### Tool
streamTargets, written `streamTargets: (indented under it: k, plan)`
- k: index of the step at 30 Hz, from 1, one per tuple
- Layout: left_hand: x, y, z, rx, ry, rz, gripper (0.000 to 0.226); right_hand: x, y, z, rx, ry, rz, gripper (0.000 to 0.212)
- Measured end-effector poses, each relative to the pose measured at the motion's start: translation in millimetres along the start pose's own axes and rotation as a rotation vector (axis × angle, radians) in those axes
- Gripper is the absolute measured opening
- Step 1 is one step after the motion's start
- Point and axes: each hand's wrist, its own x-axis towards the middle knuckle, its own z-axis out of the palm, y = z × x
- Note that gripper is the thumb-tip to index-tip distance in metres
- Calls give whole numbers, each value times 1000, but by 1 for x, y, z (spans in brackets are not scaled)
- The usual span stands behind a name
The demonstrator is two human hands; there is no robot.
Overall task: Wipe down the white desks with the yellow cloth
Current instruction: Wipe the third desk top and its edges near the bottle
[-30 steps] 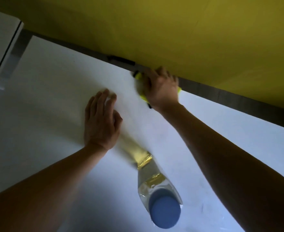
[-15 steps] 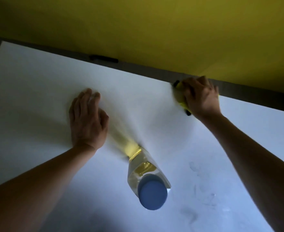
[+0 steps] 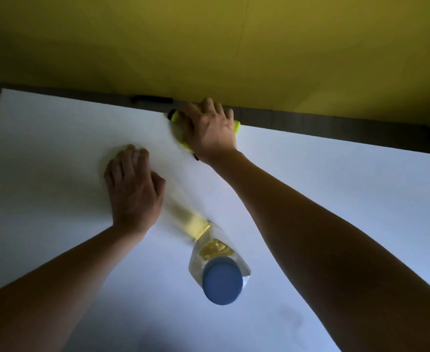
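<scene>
Your left hand (image 3: 132, 189) lies palm down on the white desk (image 3: 335, 199), left of centre, its fingers straight and close together, pointing toward the far edge and holding nothing. Just right of that hand's wrist, nearer to you, a clear bottle (image 3: 213, 260) with a blue cap (image 3: 222, 283) stands on the desk; it holds yellowish liquid, and its lower part is blurred. Farther and to the right, your right hand (image 3: 208, 128) presses down on the yellow cloth (image 3: 177, 117) at the far edge of the desk, fingers spread over it and reaching the dark strip (image 3: 335, 125) that runs along that edge. Only bits of the cloth show, at the left, near and right sides of the hand. Behind the strip rises a yellow panel (image 3: 208, 41), filling the far part of the view. Both forearms are bare.
</scene>
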Motion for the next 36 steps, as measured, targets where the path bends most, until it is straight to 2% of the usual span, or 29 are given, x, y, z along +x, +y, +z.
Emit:
streamTargets:
  k: [3,6,8,10,14,19,21,25,28,31,34,36]
  plan:
    - [22,17,-25,-80,-137,172,61,-5,18,-5,36,0,-22,37]
    - [48,51,-51,-136,-461,378,75,-14,52,-15,39,-35,0,34]
    - [54,78,-63,-66,-671,367,81,-27,85,-26,44,-37,32,35]
    - [55,99,-68,9,-803,315,80,-41,117,-39,46,-34,57,42]
    - [52,128,-77,146,-1005,214,101,-70,183,-67,36,-39,106,48]
    - [54,140,-79,276,-1056,196,104,-81,215,-75,1,-30,120,41]
    - [56,145,-84,306,-1039,187,98,-73,196,-67,-4,-43,106,42]
    - [54,166,-88,279,-976,203,75,-46,137,-48,28,-85,-38,40]
    - [36,192,-85,272,-992,217,72,-33,122,-46,28,-110,-106,41]
    - [23,213,-79,328,-1021,160,79,-41,142,-52,37,-124,-110,39]
    - [21,229,-74,391,-1070,104,80,-63,192,-64,29,-81,-33,42]
    - [19,238,-68,399,-1016,78,78,-78,232,-78,18,-48,13,47]
